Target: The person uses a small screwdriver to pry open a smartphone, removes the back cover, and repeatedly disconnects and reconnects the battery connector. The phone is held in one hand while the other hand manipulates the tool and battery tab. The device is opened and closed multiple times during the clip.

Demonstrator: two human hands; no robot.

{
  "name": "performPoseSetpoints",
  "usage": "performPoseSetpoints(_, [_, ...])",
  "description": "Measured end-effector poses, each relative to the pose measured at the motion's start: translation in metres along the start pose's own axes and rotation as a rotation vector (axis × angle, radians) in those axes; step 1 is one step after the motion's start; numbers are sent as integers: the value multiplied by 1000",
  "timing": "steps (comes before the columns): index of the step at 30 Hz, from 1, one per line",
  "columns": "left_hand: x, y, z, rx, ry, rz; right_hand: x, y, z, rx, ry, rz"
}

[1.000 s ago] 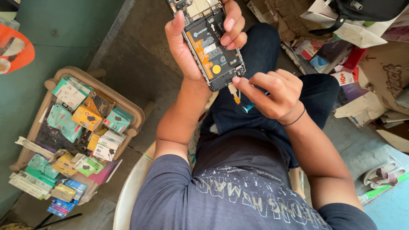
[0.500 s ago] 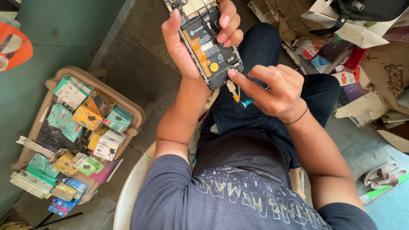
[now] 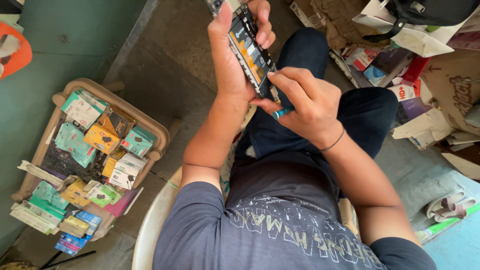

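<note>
- Opened phone (image 3: 250, 52), back cover off, orange + black insides showing, sat top centre of frame, tilted.
- Left hand (image 3: 232, 65) wrapped round phone's left edge, fingers curled over far side, firm grip.
- Right hand (image 3: 305, 102) closed in a pinch on a small blue-handled tool (image 3: 282, 112), tip at phone's lower end; tip itself hidden.
- Both hands were above person's lap, dark jeans (image 3: 350, 115).
- Basket (image 3: 155, 132) w/ small coloured boxes at left of frame, well apart.
- Cardboard + packaging pile (image 3: 425, 95) at right.
</note>
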State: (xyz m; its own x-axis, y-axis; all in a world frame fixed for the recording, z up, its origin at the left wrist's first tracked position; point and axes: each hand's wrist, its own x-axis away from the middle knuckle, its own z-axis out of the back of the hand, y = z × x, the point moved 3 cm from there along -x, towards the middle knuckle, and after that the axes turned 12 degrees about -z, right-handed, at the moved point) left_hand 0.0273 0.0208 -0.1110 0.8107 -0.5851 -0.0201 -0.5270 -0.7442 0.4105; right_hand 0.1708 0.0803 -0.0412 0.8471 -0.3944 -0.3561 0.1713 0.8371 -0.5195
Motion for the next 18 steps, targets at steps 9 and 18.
performPoseSetpoints(9, [-1, 11, -3, -233, -157, -93, 7, 11, -10, -200, 109, -188])
performPoseSetpoints(18, [7, -3, 1, -466, -328, -94, 15, 35, -20, -464, 188, -469])
